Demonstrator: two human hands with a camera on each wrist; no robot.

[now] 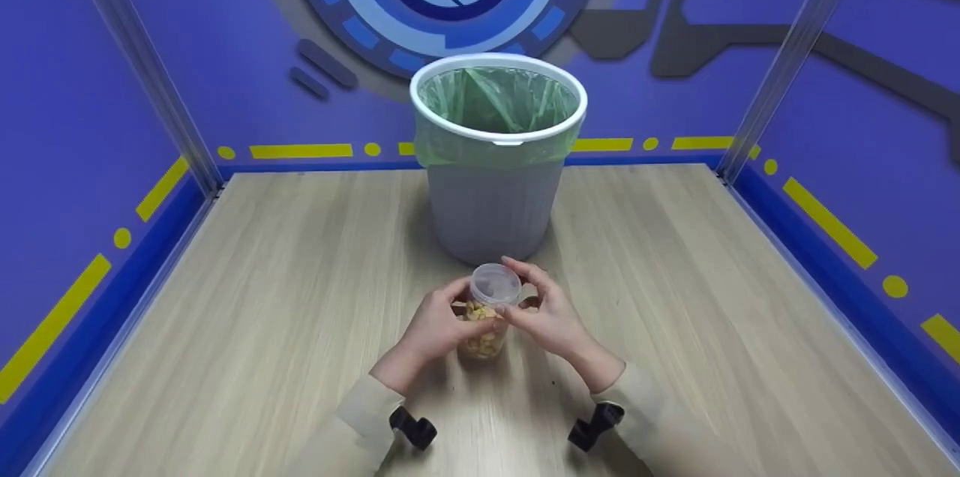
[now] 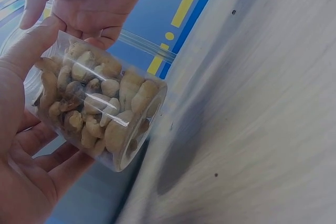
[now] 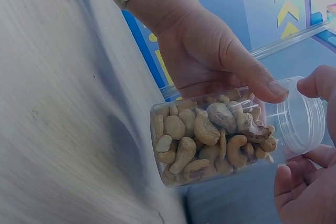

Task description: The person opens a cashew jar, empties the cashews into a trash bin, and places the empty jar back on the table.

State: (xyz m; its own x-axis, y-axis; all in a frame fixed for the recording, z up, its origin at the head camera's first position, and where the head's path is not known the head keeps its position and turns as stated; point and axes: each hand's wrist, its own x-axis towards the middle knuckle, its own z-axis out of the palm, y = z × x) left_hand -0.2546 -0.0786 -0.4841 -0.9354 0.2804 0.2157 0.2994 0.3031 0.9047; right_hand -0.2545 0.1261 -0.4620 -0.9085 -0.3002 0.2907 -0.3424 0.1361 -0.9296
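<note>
A clear plastic jar (image 1: pixel 482 342), partly filled with cashews (image 3: pixel 205 129), is held off the tabletop in front of the bin. My left hand (image 1: pixel 435 323) grips the jar's body from the left, its thumb across the near side. At the jar's top is a clear round lid (image 1: pixel 495 282). My right hand (image 1: pixel 551 316) holds this lid between thumb and fingers from the right. In the left wrist view the jar's base (image 2: pixel 142 129) shows above its shadow on the table. Some fingers are hidden behind the jar.
A grey bin (image 1: pixel 491 207) lined with a green bag (image 1: pixel 495 102) stands just beyond the hands. The wood-patterned table (image 1: pixel 315 274) is bordered by blue panels (image 1: pixel 847 162) at the back and sides, with metal corner posts (image 1: pixel 146 64).
</note>
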